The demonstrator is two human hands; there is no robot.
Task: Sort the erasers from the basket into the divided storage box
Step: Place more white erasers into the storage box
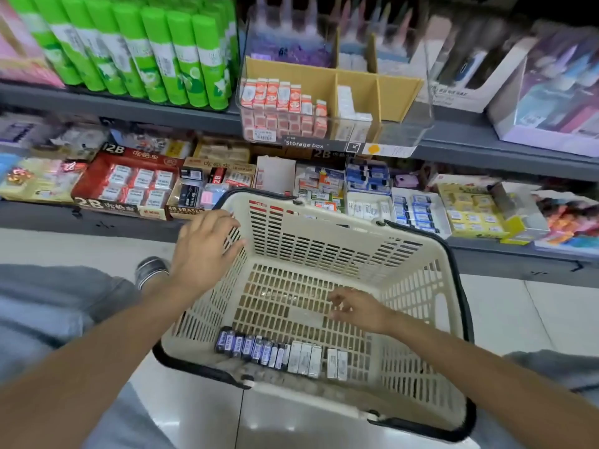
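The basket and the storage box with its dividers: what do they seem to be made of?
The basket looks like moulded cream plastic with a matte finish: slotted walls and a thick rim. The storage box seems clear, glossy plastic, since the shelf shows through its walls. Its dividers look like plain brown cardboard, flat and dull.

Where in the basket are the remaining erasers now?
In the head view, the erasers lie in a row along the near wall of the basket, below the right hand.
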